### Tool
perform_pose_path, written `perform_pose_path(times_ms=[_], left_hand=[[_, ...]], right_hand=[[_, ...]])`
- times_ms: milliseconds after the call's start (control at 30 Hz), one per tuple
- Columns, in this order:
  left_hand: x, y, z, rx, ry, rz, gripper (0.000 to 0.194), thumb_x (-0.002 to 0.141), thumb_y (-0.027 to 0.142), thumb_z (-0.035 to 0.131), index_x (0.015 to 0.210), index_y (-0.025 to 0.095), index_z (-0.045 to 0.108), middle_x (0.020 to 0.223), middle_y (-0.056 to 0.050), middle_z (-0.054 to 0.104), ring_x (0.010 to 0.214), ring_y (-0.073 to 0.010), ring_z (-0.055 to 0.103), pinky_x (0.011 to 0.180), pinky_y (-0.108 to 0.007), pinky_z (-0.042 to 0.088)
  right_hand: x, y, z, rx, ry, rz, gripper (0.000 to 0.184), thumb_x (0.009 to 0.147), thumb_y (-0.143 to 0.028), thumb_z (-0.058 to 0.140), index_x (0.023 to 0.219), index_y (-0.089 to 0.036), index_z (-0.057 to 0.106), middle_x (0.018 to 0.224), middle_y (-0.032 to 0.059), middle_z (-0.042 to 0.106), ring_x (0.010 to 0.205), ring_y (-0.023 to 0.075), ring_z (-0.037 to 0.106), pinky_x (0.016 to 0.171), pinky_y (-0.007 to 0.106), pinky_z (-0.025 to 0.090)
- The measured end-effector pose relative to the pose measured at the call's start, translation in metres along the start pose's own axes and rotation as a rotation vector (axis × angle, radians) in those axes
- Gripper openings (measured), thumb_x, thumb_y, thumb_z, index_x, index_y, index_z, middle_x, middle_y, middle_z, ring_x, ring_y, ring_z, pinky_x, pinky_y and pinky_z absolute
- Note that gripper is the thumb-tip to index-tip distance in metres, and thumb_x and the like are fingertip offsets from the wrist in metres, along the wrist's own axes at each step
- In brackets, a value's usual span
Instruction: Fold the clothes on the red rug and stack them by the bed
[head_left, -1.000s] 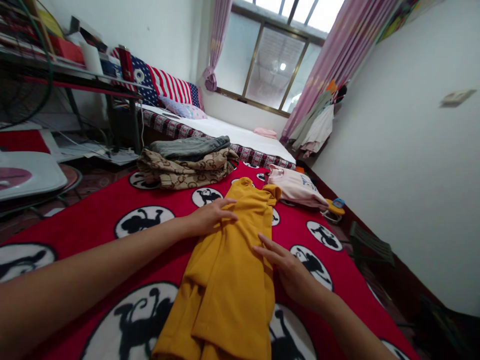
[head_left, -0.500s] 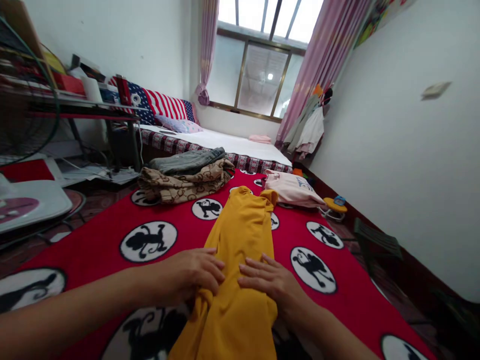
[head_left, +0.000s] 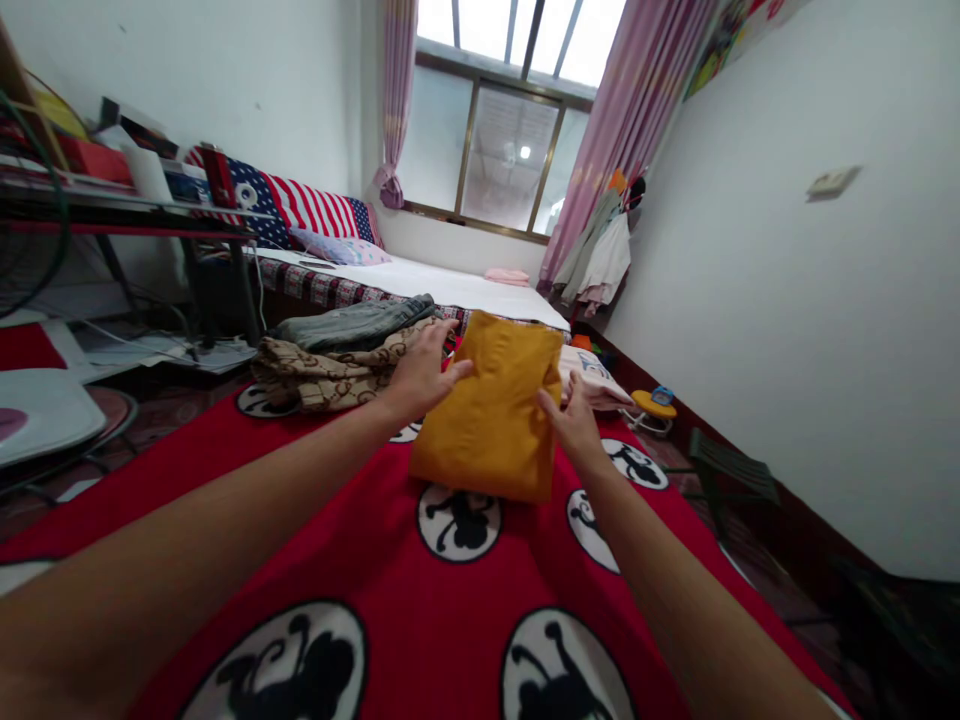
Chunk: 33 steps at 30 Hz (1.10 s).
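A yellow garment (head_left: 491, 420) lies folded into a short block on the red blanket (head_left: 420, 620), which has white circles with black monkey figures. My left hand (head_left: 426, 375) is at the garment's left edge, fingers spread and thumb stretched toward the cloth. On the opposite side, my right hand (head_left: 576, 418) has its thumb over the garment's right edge, with its fingers apart from the thumb. Whether the cloth is pinched there is hard to see. Behind my left hand is a pile of folded clothes, brown patterned trousers (head_left: 322, 378) under grey-green ones (head_left: 349, 325).
A folded pale pink garment (head_left: 600, 385) lies behind my right hand. Beyond the blanket stands a bed (head_left: 450, 290) below the window. A cluttered desk (head_left: 135, 225) is at left; a yellow stool (head_left: 654, 404) and a dark folding stool (head_left: 731, 465) are at right.
The yellow garment's near part has been folded away from me, making it shorter. Both hands have moved forward from its middle to its far sides, and the view has shifted slightly right.
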<state>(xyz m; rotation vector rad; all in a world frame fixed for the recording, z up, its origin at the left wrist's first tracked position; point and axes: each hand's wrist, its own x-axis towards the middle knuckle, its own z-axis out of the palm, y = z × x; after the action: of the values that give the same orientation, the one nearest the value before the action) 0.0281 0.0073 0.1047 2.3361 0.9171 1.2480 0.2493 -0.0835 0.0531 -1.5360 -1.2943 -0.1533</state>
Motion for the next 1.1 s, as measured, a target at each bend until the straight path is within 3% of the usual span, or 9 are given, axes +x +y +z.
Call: perform_pose_path(times_ms=[67,133,267,467,567,667,800,933,1100], left_hand=[[-0.010,-0.014,0.033,0.145,-0.185,0.053,0.059,0.089,0.038,0.060,0.143,0.021,0.044,0.155,-0.014,0.035,0.144,-0.0326,0.028,0.116,-0.054,0.026],[-0.032,-0.028,0.062,0.190,-0.339,0.017,0.054,0.086,0.048,0.061,0.135,0.026,0.055,0.150,-0.013,0.044,0.142,-0.0375,0.032,0.113,-0.063,0.025],[-0.065,-0.045,0.087,0.252,-0.429,-0.064,0.056,0.095,0.056,0.040,0.145,0.032,0.043,0.157,-0.010,0.033,0.146,-0.0325,0.026,0.115,-0.062,0.020],[-0.067,-0.043,0.088,0.253,-0.321,-0.040,0.053,0.094,0.055,0.043,0.140,0.029,0.050,0.152,-0.010,0.041,0.143,-0.0301,0.032,0.116,-0.055,0.023],[-0.068,-0.044,0.087,0.198,-0.130,-0.046,0.053,0.093,0.052,0.046,0.136,0.022,0.054,0.149,-0.012,0.043,0.140,-0.0288,0.036,0.115,-0.046,0.030],[-0.063,-0.052,0.079,0.166,0.083,-0.169,0.048,0.094,0.046,0.044,0.131,0.017,0.057,0.133,-0.015,0.057,0.124,-0.0274,0.053,0.104,-0.040,0.043],[-0.052,-0.071,0.062,0.219,-0.010,-0.386,0.030,0.087,0.037,0.052,0.107,0.020,0.069,0.093,-0.010,0.073,0.091,-0.0263,0.067,0.079,-0.034,0.051],[-0.044,-0.077,0.051,0.203,-0.164,-0.398,0.031,0.080,0.046,0.058,0.081,0.018,0.072,0.085,-0.010,0.073,0.084,-0.0269,0.067,0.071,-0.032,0.048],[-0.040,-0.060,0.045,0.026,0.043,-0.313,0.039,0.071,0.036,0.066,0.104,0.015,0.067,0.066,0.000,0.062,0.060,-0.0162,0.056,0.059,-0.025,0.041]], right_hand=[[-0.007,0.023,0.022,-0.175,-0.024,0.065,0.061,0.086,-0.047,0.059,0.138,-0.017,0.049,0.141,0.0201,0.051,0.133,0.0348,0.046,0.104,0.058,0.038],[-0.027,0.042,0.040,-0.263,-0.158,0.105,0.048,0.089,-0.043,0.054,0.134,-0.025,0.053,0.145,0.0158,0.049,0.138,0.0339,0.039,0.106,0.065,0.031],[-0.055,0.056,0.051,-0.263,-0.244,0.116,0.037,0.093,-0.040,0.047,0.125,-0.027,0.060,0.142,0.0135,0.052,0.134,0.0307,0.044,0.105,0.066,0.031],[-0.047,0.033,0.034,-0.085,0.047,0.009,0.037,0.094,-0.043,0.042,0.104,-0.016,0.065,0.105,0.0142,0.068,0.099,0.0238,0.062,0.091,0.039,0.047],[-0.049,0.030,0.033,-0.189,0.135,0.119,0.042,0.088,-0.050,0.050,0.108,-0.015,0.062,0.097,0.0128,0.067,0.083,0.0232,0.062,0.076,0.035,0.048],[-0.051,0.035,0.032,-0.264,0.087,0.244,0.044,0.084,-0.052,0.056,0.109,-0.016,0.062,0.083,0.0095,0.067,0.073,0.0235,0.063,0.067,0.033,0.046],[-0.050,0.040,0.025,-0.375,-0.061,0.305,0.034,0.082,-0.055,0.057,0.085,-0.023,0.068,0.072,0.0076,0.068,0.067,0.0242,0.064,0.063,0.033,0.045],[-0.050,0.035,0.024,-0.360,-0.114,0.324,0.029,0.075,-0.053,0.064,0.072,-0.024,0.066,0.072,0.0070,0.070,0.067,0.0243,0.065,0.062,0.034,0.045],[-0.048,0.025,0.024,-0.101,0.052,0.165,0.017,0.076,-0.030,0.055,0.086,-0.021,0.065,0.074,0.0037,0.070,0.064,0.0181,0.063,0.061,0.028,0.046]])
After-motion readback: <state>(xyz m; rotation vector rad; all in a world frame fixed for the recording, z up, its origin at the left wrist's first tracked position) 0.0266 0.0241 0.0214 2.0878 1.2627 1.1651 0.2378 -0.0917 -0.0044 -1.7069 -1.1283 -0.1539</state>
